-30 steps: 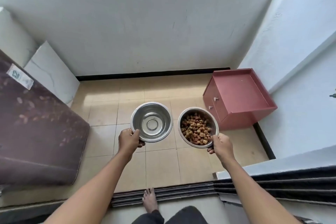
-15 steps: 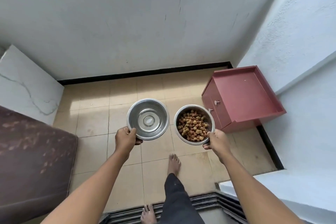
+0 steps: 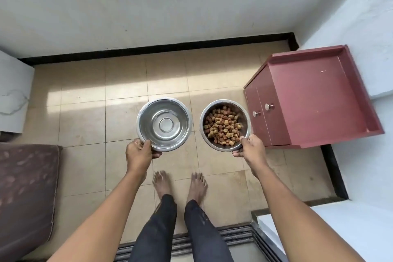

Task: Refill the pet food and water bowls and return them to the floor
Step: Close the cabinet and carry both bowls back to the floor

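You hold two steel bowls in the air in front of you, above the tiled floor (image 3: 85,112). Your left hand (image 3: 138,153) grasps the left bowl (image 3: 163,124) at its near rim, with the thumb on top of the rim and the fingers curled under it. The inside of this bowl is shiny, and it is not possible to tell if there is water in it. Your right hand (image 3: 252,149) grasps the right bowl (image 3: 225,125) in the same way, at the near rim, thumb over the edge and fingers below. This bowl holds brown and tan kibble (image 3: 222,127), which covers its bottom. The two bowls are side by side, near each other but not touching, and both look level. Neither of them is on the floor.

Your bare feet (image 3: 161,181) stand on the tiles, directly below your hands and close together. A striped mat (image 3: 234,234) lies behind your heels.

To your right, a red cabinet (image 3: 314,95) with two small knobs stands in the corner against the white wall. The right bowl is just beside its front in the picture. To your left, a dark brown cushion (image 3: 25,187) lies on the floor, and farther behind it a white slab (image 3: 12,91) leans at the wall.
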The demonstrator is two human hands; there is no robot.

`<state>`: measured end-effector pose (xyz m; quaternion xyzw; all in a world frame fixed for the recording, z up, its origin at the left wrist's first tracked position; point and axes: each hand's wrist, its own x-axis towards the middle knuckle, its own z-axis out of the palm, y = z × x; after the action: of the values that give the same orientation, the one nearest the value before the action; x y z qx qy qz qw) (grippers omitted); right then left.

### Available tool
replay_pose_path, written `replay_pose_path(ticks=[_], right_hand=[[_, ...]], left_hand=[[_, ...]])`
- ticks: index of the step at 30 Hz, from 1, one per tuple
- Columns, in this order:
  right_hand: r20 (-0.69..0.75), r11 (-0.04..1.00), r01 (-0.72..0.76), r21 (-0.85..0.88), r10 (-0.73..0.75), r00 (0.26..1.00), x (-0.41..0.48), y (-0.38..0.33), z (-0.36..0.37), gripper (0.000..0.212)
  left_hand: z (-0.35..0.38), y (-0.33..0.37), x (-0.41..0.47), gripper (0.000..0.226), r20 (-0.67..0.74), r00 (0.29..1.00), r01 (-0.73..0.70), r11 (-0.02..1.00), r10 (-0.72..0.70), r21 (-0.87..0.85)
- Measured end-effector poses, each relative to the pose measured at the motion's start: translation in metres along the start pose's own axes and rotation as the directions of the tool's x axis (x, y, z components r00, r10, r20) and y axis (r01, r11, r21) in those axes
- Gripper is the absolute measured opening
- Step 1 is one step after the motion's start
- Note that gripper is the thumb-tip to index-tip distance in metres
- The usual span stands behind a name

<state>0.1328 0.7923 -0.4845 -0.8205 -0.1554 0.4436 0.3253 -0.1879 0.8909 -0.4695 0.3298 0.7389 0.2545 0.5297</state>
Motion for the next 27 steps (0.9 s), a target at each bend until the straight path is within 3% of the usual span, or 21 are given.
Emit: replay_pose_path(ticks=[6,11,18,24,27], right_hand=[[-0.021,0.997,-0.057,0.043,0.058,0.998,0.114,0.057,0.058,0.017],[-0.035,0.992,-0.068,0.106,0.072,0.997,0.202,0.103,0.113,0.014],[-0.029,0.987,-0.103,0.124,0.107,0.994,0.319,0.167,0.180,0.021],[-0.036,0.988,-0.099,0.118,0.104,0.994,0.391,0.199,0.222,0.018],[-0.045,0.989,-0.085,0.118,0.091,0.995,0.417,0.206,0.236,0.016]], left_hand=[[0.046,-0.061,0.104,0.012,-0.011,1.000,0.022,1.000,-0.022,0.015],[0.087,-0.116,0.192,0.025,-0.039,0.998,0.039,0.999,-0.039,-0.001],[0.138,-0.188,0.304,0.010,-0.054,0.995,0.079,0.996,-0.082,-0.051],[0.173,-0.230,0.374,0.024,-0.057,0.996,0.066,0.996,-0.070,-0.067],[0.185,-0.244,0.400,0.011,-0.048,0.997,0.063,0.996,-0.066,-0.066]])
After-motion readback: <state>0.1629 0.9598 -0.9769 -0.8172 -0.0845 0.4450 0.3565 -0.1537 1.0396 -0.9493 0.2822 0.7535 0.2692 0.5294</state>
